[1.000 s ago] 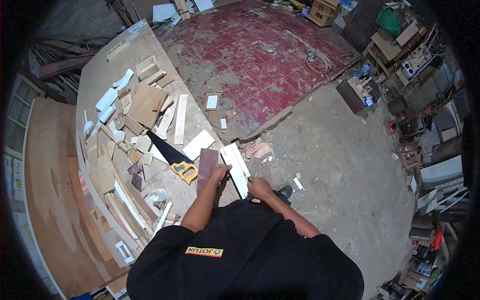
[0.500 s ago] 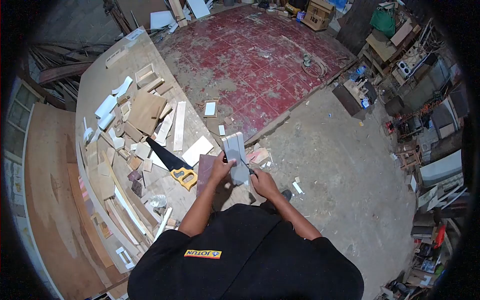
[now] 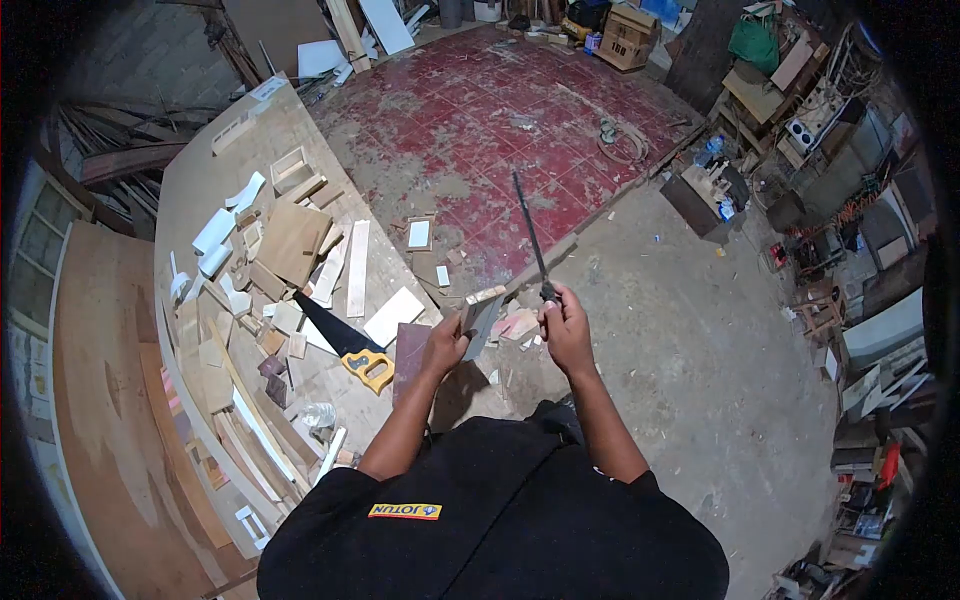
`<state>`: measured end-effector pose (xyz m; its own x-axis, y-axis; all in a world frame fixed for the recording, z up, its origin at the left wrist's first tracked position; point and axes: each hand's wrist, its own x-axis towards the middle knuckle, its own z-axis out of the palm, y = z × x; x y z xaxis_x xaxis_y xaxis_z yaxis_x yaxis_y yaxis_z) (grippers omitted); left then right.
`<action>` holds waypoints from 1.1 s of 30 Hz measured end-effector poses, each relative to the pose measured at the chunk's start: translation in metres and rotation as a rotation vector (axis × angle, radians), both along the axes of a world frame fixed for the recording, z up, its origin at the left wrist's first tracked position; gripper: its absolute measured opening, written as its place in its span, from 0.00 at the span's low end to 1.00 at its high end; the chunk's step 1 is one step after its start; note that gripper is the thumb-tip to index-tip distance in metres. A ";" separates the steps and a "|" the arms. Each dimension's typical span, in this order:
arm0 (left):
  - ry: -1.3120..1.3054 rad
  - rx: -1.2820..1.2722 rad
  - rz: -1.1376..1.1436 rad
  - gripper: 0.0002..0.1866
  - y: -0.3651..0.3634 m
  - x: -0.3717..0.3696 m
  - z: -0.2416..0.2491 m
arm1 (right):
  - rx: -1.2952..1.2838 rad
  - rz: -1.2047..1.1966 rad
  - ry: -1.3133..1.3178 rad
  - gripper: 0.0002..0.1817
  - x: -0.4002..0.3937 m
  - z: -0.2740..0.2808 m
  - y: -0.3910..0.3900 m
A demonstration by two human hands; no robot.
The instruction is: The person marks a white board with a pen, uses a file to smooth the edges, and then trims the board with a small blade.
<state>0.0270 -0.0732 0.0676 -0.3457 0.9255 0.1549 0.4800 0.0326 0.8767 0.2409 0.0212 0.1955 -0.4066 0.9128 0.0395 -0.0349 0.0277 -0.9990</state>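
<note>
My left hand [image 3: 446, 346] is closed around the near side of a small grey-faced wooden piece [image 3: 483, 325]. It is held tilted above the bench edge, with a pale wooden end showing at its top. In my right hand [image 3: 567, 325] is a long, narrow, dark-bladed hand tool [image 3: 531, 227], gripped by its black handle. The blade points up and away from me, apart from the grey-faced piece. Left of my hands, a handsaw [image 3: 346, 340] with a yellow handle lies on the workbench [image 3: 385, 250], beside a brown board [image 3: 408, 352].
Wood offcuts, white strips and a flat brown wooden panel [image 3: 291, 243] are heaped on the bench. Beyond it lies a dusty red tiled floor [image 3: 450, 150]. A dark box of scraps [image 3: 697, 202] stands on the concrete to the right, with clutter along the right wall.
My right hand has lifted the dark tool off the grey-faced piece and swung it up to the right. My left hand has turned the piece, so its face shows narrower.
</note>
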 end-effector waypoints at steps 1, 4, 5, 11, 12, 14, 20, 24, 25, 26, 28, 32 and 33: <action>0.042 -0.026 -0.008 0.22 -0.002 0.002 0.007 | -0.024 -0.008 -0.004 0.17 0.003 0.000 0.002; 0.181 0.111 -0.011 0.22 -0.002 0.003 0.006 | -0.127 -0.056 0.050 0.16 0.006 -0.008 0.001; 0.277 0.269 -0.006 0.21 -0.004 0.003 0.002 | -0.129 -0.055 0.048 0.16 0.008 -0.020 0.003; 0.569 0.386 -0.043 0.21 -0.011 0.003 0.029 | -0.445 -0.053 -0.089 0.07 0.021 -0.058 0.001; 0.632 0.421 -0.046 0.20 -0.012 0.002 0.033 | -0.508 -0.006 -0.072 0.10 0.019 -0.047 -0.005; 0.667 0.441 -0.056 0.19 -0.010 0.001 0.040 | -0.569 0.044 -0.053 0.13 0.017 -0.043 -0.008; 0.756 0.441 -0.083 0.20 -0.014 0.001 0.054 | -0.697 0.295 0.135 0.13 0.003 -0.064 -0.024; 0.702 0.350 0.217 0.26 -0.017 0.009 0.065 | -0.661 0.259 0.192 0.12 -0.006 -0.073 -0.031; 0.658 0.294 0.400 0.30 -0.012 0.016 0.065 | -0.643 0.242 0.167 0.12 -0.007 -0.073 -0.033; 0.660 0.297 0.405 0.30 -0.008 0.012 0.054 | -0.640 0.247 0.168 0.12 -0.007 -0.076 -0.034; -0.567 0.335 0.466 0.29 0.004 0.000 0.013 | -0.614 0.289 0.184 0.13 -0.003 -0.085 -0.036; -1.221 0.184 0.297 0.18 0.002 -0.026 -0.007 | -0.540 0.337 0.054 0.15 0.001 -0.082 -0.040; -0.985 0.179 0.378 0.19 0.007 -0.028 -0.022 | -0.499 0.357 0.003 0.16 0.000 -0.079 -0.041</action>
<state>-0.0007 -0.0665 0.0457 -0.6521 0.7237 -0.2260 -0.4564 -0.1367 0.8792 0.2413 -0.0202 0.1168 -0.6911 0.6292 -0.3558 0.0411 -0.4572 -0.8884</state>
